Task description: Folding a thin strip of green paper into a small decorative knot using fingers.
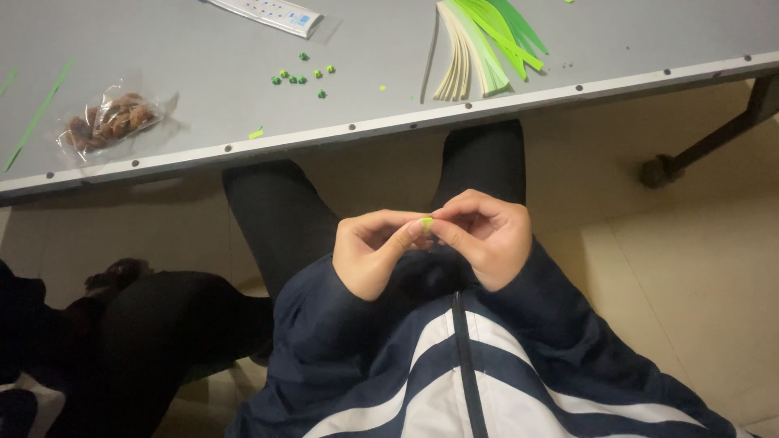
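Note:
My left hand (372, 250) and my right hand (485, 235) meet over my lap, below the table edge. Together their fingertips pinch a tiny light-green paper piece (426, 222). Both hands are curled around it, thumbs and forefingers touching. On the grey table (162, 49) above lie several small dark-green rolled paper bits (302, 76) and a fanned bundle of green and cream paper strips (480, 45).
A clear bag of brown pieces (109, 122) lies at the table's left. A thin green strip (36, 118) runs along the far left. A white flat package (272, 12) sits at the top. A table leg with a caster (661, 169) stands at the right. Another person's dark-clothed leg (154, 341) is at my left.

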